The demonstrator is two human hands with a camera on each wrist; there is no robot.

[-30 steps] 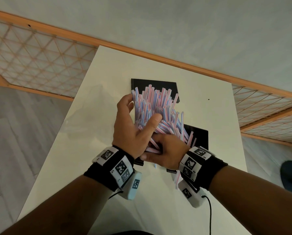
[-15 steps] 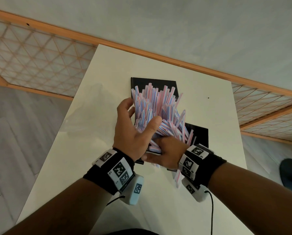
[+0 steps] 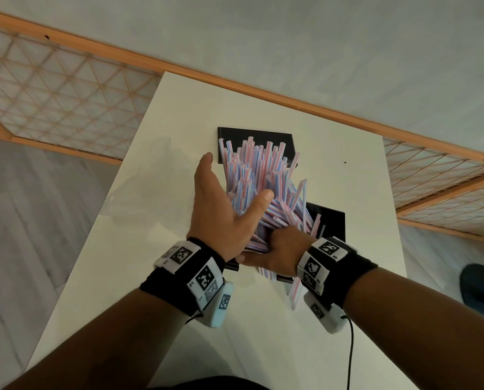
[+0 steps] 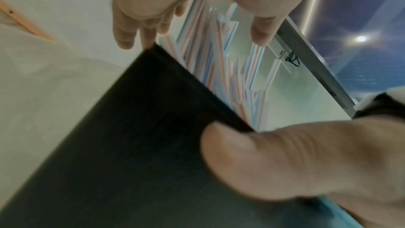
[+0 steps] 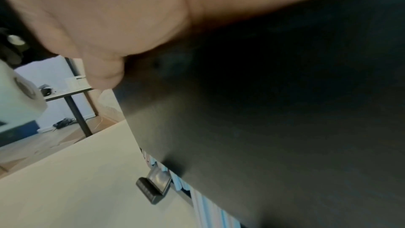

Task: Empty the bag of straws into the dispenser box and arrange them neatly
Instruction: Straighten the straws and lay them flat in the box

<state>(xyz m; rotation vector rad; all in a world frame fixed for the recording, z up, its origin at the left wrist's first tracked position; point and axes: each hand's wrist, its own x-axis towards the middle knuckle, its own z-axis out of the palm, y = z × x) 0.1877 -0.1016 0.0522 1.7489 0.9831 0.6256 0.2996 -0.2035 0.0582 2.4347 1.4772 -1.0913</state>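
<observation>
Pink, blue and white striped straws [image 3: 260,175] stand in a loose, uneven bundle out of the black dispenser box [image 3: 252,135] on the white table [image 3: 156,220]. My left hand [image 3: 223,190] lies along the bundle's left side with fingers straight and the thumb pressed on the straws. In the left wrist view those fingers [image 4: 124,32] reach past the box wall [image 4: 131,127] beside the straws [image 4: 219,68]. My right hand [image 3: 277,246] grips the box's near end, its thumb [image 4: 252,159] on the outer wall and its fingers hidden. Its palm [image 5: 109,15] rests against the dark box [image 5: 274,110].
A second black panel [image 3: 330,220] lies just right of the box. A few straws [image 3: 295,291] stick out below my right wrist. A small dark latch [image 5: 154,185] sits at the box's base. The table's edges are close on the left and right, and a wall is behind.
My left fingers have stretched out straighter and farther along the bundle's left side. The straws that splayed to the right now stand closer together. My right hand has stayed at the near end.
</observation>
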